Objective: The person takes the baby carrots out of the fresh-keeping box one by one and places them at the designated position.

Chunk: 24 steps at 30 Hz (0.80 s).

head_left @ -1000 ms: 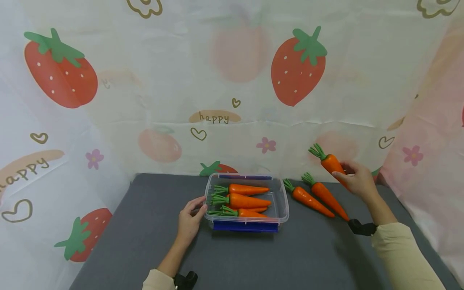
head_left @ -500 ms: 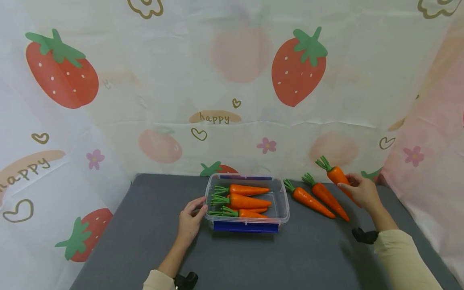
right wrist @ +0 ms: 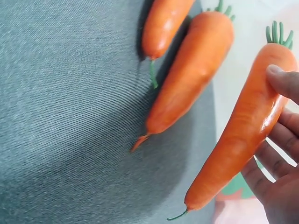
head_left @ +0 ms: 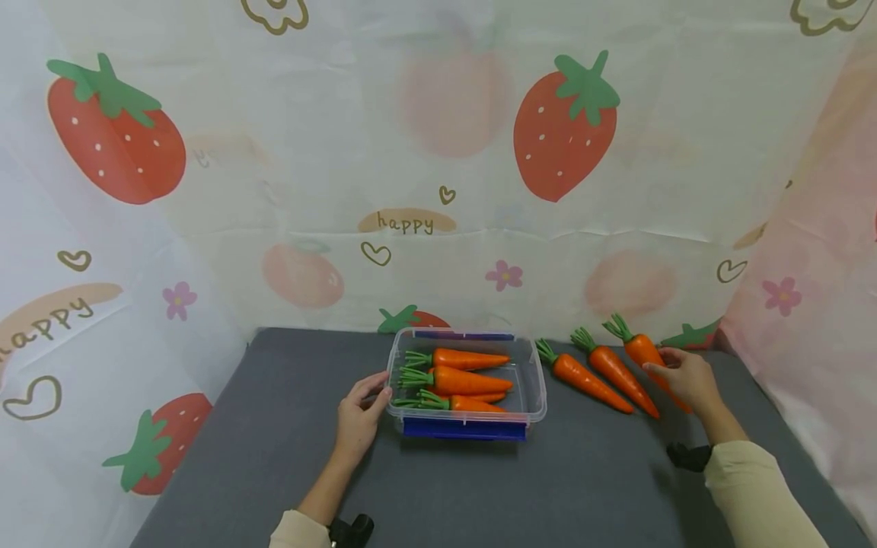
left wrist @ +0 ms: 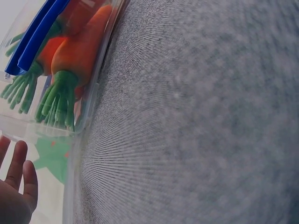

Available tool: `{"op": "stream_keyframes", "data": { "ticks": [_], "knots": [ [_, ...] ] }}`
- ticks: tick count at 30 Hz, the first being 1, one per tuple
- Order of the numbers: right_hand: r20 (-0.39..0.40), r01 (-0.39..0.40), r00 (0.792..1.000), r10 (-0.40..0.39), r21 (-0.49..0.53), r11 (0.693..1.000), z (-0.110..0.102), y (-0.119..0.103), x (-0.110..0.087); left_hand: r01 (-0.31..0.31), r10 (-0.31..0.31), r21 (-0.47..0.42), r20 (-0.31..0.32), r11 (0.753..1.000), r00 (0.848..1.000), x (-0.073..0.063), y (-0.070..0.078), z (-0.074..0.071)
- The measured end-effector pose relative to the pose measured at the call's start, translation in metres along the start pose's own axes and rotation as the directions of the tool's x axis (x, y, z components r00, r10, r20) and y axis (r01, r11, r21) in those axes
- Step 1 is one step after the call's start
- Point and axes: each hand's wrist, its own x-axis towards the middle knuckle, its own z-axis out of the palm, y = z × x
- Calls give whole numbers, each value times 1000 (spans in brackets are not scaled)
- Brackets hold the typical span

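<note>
My right hand [head_left: 690,378] pinches an orange carrot [right wrist: 238,133] with green stalks between thumb and fingers, at the right of the table. Two more carrots lie just left of it, one in the middle [head_left: 620,378] and one nearer the box [head_left: 588,382], stalks pointing away from me. A clear plastic box [head_left: 537,396] with blue clips stands mid-table, holding several carrots [head_left: 473,378] with their stalks to the left. At the box's left side, my left hand [head_left: 359,417] touches it with fairly straight fingers. The left wrist view shows those fingers [left wrist: 30,179] by the box's end.
A grey cloth covers the table [head_left: 466,495]. Behind it and along both sides hangs a pale curtain [head_left: 438,175] printed with strawberries. A black strap mount sits on each wrist, the left mount [head_left: 352,529] and the right mount [head_left: 688,457].
My right hand has lowered its carrot towards the table, slightly to the right, bringing it beside the other two loose carrots. The left hand and the box have stayed in place.
</note>
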Motion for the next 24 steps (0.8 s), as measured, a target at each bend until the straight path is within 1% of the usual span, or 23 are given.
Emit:
{"op": "stream_keyframes", "data": {
  "ticks": [6, 13, 16, 21, 24],
  "knots": [
    [38, -40, 998, 40, 13, 999, 6, 5, -1, -4, 4, 4, 0, 1000, 1000, 0, 1, 0],
    [63, -50, 997, 50, -5, 999, 16, 9, 2, -6, 7, 18, -2, 1000, 1000, 0, 2, 0],
    [90, -61, 994, 62, -14, 998, 19, 10, 4, -9, 9, 16, -6, 1000, 1000, 0, 2, -1],
    [136, -106, 985, 106, -13, 994, 22, 9, 6, -15, 15, 3, -6, 1000, 1000, 0, 0, 0],
    [141, -140, 980, 141, -20, 990, 24, 7, 5, -15, 15, 0, 1, 1000, 1000, 0, -2, 0]
  ]
}}
